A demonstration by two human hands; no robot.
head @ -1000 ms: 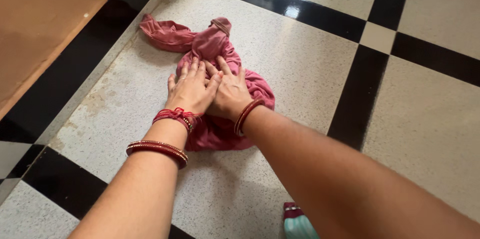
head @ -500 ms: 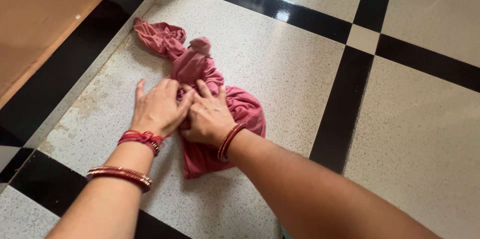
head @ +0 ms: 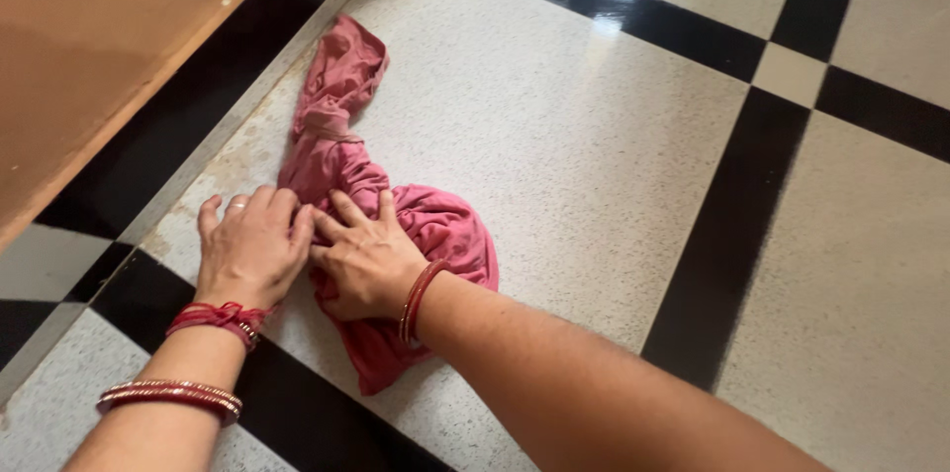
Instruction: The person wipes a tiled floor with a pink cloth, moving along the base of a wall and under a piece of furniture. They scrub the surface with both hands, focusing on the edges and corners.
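A crumpled pink cloth lies on the speckled tile floor, stretched from the wall base toward me. My left hand presses flat on its near left part, fingers spread. Beside it, touching, my right hand lies palm down on the bunched near end of the cloth. Both wrists wear red bangles, and the left also has a red thread. Neither hand grips the cloth; they press on it.
The floor has pale speckled tiles divided by black bands. A brown wooden surface runs along the upper left, with a black strip at its base.
Both hands have slid toward me and to the left, dragging the cloth along the floor. The cloth's far end now trails out long toward the wall base.
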